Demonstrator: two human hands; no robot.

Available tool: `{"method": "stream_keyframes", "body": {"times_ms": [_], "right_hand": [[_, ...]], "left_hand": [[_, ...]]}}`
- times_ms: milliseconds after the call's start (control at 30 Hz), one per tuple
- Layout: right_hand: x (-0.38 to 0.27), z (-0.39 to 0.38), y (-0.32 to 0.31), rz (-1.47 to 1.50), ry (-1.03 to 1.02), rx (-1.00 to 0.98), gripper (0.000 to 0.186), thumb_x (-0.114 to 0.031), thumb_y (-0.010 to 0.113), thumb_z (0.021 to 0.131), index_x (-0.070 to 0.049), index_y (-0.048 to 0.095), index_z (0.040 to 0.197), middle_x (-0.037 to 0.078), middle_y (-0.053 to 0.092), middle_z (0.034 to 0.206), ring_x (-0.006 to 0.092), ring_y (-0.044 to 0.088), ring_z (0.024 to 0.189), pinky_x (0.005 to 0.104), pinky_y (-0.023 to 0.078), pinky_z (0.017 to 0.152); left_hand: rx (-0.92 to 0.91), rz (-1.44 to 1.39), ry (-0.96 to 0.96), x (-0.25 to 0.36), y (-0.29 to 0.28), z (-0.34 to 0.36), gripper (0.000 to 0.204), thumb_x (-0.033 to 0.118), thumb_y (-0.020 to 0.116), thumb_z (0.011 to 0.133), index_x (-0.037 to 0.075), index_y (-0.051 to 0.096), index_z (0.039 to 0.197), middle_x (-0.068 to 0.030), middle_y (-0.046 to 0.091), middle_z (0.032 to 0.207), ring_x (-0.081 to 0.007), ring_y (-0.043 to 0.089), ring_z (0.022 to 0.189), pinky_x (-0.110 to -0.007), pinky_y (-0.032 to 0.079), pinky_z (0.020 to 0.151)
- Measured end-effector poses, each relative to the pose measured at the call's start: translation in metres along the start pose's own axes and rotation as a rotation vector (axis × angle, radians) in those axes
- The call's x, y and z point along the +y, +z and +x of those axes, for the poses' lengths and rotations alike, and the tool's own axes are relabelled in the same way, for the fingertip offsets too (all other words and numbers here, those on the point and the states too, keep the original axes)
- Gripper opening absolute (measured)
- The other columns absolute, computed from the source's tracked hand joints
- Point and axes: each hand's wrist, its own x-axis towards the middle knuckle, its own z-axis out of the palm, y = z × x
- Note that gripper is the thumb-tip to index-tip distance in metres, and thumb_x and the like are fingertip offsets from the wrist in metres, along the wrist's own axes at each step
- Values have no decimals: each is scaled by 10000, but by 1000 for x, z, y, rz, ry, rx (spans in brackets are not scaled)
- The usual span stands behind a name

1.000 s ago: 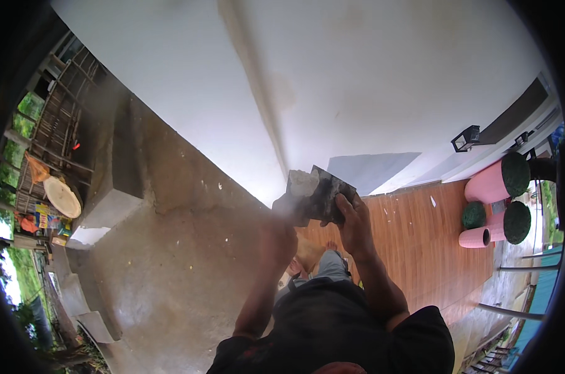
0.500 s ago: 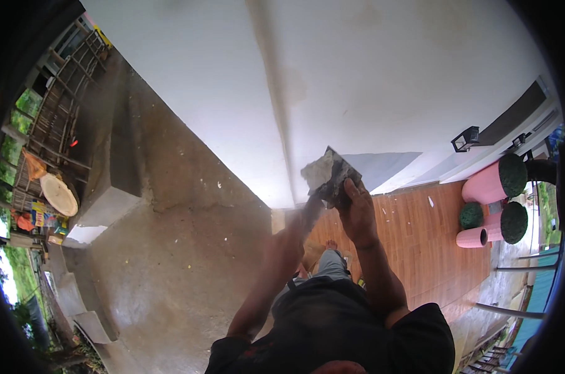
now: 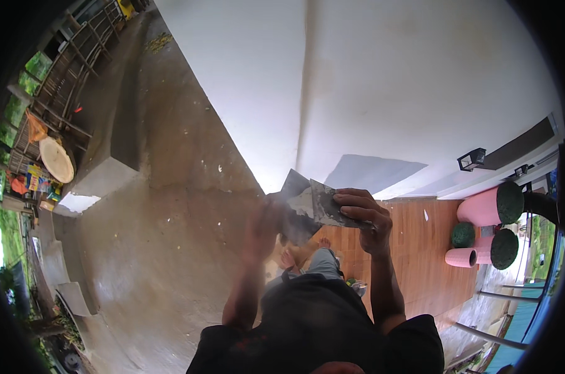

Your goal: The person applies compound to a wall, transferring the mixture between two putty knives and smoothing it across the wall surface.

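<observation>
My right hand (image 3: 366, 218) is closed on the right-hand side of a flat rectangular putty knife (image 3: 329, 206), its fingers over the face. Grey-white putty is smeared on that blade. My left hand (image 3: 261, 227), blurred by motion, grips a second dark putty knife (image 3: 300, 229); its fingers are smeared. The two blades overlap in front of my body, the right one partly covering the left. Just beyond them is the white corner of a wall (image 3: 301, 124), with a faint brownish line down its edge.
A grey patch (image 3: 373, 174) marks the wall's lower part, and a lantern-shaped lamp (image 3: 471, 159) juts out at right. Pink planters (image 3: 479, 207) with round green bushes stand on the wood-patterned floor (image 3: 413, 243). A concrete ledge (image 3: 102, 181) lies left, beside a round woven tray (image 3: 56, 159).
The blades have come lower and turned, now overlapping side by side. My left hand has moved up and left, and my right hand slightly right. The view has shifted, moving the wall corner rightward.
</observation>
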Motion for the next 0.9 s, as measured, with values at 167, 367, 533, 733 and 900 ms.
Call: {"method": "stream_keyframes", "body": {"times_ms": [167, 367, 533, 733, 900], "right_hand": [[1, -6, 1, -105, -16, -41, 188, -146, 598, 930, -24, 683, 1045, 200, 691, 1128, 393, 632, 1114, 462, 520, 941], [11, -15, 6, -229, 25, -4, 257, 14, 580, 855, -32, 696, 1080, 160, 688, 1153, 350, 631, 1120, 426, 529, 942], [30, -15, 4, -303, 34, 40, 359, 104, 536, 819, -38, 697, 1106, 132, 686, 1158, 310, 641, 1096, 393, 539, 925], [54, -66, -7, -275, 659, 168, 300, -24, 496, 935, -89, 662, 1177, 142, 663, 1157, 271, 659, 1052, 355, 548, 820], [119, -140, -1, 800, 875, 639, 394, -119, 528, 970, -6, 456, 1341, 125, 577, 1220, 290, 619, 1088, 443, 557, 902]], "left_hand": [[97, -81, -126, 8, 2, -8, 360, 298, 443, 1041, 12, 548, 1233, -87, 630, 1054, -164, 600, 933, -303, 475, 807], [-39, -11, -158, 33, 12, -4, 279, 240, 445, 1046, 24, 569, 1173, -36, 593, 866, -99, 546, 722, -256, 433, 599], [-11, 152, -61, 34, 16, 7, 222, 172, 477, 1033, 12, 591, 1137, -9, 544, 733, -89, 496, 621, -238, 402, 541], [104, 338, -101, 27, 8, -10, 271, 199, 485, 1025, 19, 530, 1222, -14, 564, 858, -80, 518, 718, -259, 433, 587], [91, 274, -246, -24, -46, -16, 335, 310, 496, 1021, 12, 575, 1154, -72, 583, 947, -173, 581, 796, -305, 494, 646]]}}
